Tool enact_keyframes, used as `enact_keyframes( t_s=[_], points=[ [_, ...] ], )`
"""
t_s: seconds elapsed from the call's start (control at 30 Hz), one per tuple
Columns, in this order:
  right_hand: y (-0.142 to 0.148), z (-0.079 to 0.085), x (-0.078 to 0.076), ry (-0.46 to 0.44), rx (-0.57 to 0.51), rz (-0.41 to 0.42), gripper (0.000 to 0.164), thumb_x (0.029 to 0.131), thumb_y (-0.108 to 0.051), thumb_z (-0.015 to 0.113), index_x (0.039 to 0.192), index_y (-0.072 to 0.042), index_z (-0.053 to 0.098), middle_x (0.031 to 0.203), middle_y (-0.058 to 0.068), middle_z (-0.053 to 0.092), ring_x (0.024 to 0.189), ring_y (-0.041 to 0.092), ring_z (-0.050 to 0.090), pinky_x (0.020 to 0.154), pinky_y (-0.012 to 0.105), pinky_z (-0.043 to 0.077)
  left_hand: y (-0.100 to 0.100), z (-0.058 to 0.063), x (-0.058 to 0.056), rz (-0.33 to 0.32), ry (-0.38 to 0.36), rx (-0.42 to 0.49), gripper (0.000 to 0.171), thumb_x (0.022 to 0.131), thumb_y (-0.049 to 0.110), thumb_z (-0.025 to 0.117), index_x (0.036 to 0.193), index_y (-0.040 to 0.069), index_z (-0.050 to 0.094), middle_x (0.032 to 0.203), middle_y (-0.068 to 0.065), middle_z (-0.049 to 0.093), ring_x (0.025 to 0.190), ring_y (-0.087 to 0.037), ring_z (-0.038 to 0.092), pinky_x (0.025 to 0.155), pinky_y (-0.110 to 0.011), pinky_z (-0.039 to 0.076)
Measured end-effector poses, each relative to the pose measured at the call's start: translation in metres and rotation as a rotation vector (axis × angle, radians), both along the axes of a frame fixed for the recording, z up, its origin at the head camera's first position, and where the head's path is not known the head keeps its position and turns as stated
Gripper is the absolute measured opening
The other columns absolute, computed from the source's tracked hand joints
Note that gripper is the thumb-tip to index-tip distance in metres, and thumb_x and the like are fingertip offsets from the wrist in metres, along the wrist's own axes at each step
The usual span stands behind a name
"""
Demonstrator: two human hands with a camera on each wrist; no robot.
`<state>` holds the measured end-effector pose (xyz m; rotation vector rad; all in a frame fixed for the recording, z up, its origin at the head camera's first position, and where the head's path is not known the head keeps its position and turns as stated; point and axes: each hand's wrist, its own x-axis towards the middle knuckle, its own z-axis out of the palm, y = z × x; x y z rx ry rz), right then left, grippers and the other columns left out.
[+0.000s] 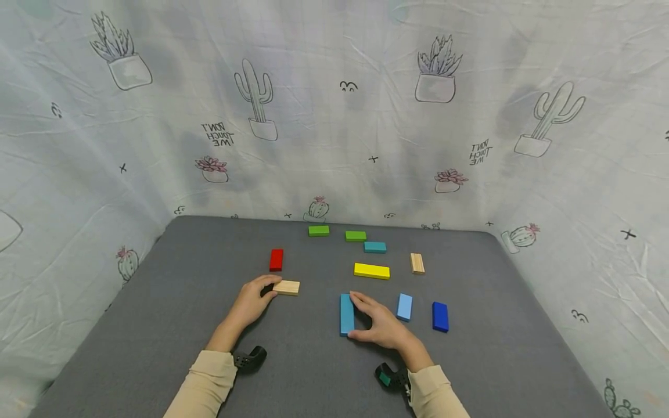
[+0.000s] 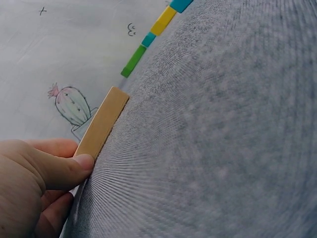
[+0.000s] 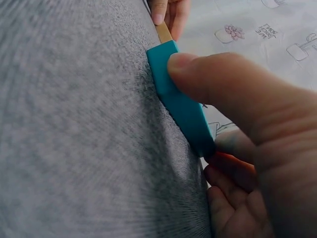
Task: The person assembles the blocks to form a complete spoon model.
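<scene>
My left hand [image 1: 252, 301] pinches the left end of a plain wooden block [image 1: 288, 287] that lies flat on the grey tabletop. In the left wrist view, the thumb and a finger grip the near end of this wooden block [image 2: 104, 124]. To the right, my right hand [image 1: 385, 326] holds a long teal-blue block [image 1: 346, 315] by its two short ends, thumb at the near end and fingers at the far end. The right wrist view shows the thumb on this teal-blue block [image 3: 183, 109], whose lower edge is at the cloth.
Beyond the hands lie a red block [image 1: 276, 260], a yellow block [image 1: 371, 271], green blocks [image 1: 319, 231] and a small teal block [image 1: 374, 247]. Right of the right hand are a light blue block [image 1: 404, 307], a dark blue block [image 1: 440, 317] and another wooden block [image 1: 417, 263].
</scene>
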<state>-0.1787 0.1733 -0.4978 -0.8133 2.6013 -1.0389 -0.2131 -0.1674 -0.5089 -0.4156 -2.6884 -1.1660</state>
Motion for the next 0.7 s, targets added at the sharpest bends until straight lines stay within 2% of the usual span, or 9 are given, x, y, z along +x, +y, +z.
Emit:
enact_keyframes(
  t_s=[0.47, 0.7],
  points=[
    [-0.0002, -0.0011, 0.0000, -0.005, -0.007, -0.025, 0.085, 0.083, -0.045, 0.070, 0.150, -0.014, 0.030, 0.155, 0.007, 0.028, 0.141, 0.032, 0.029, 0.109, 0.056, 0.031, 0.0027, 0.0032, -0.0010, 0.011, -0.020, 0.005, 0.035, 0.082, 0.002, 0.070, 0.117, 0.003, 0.067, 0.123, -0.016, 0.063, 0.118, -0.035, 0.056, 0.098, -0.051, 0.045],
    [-0.0013, 0.0004, 0.0004, -0.005, -0.004, -0.024, 0.085, 0.083, -0.045, 0.070, 0.150, -0.013, 0.029, 0.156, 0.007, 0.028, 0.141, 0.032, 0.029, 0.109, 0.056, 0.031, 0.0057, 0.0038, -0.0021, 0.006, -0.001, 0.011, 0.033, 0.080, 0.003, 0.073, 0.113, 0.004, 0.068, 0.118, -0.014, 0.065, 0.114, -0.033, 0.059, 0.095, -0.049, 0.047]
  ],
)
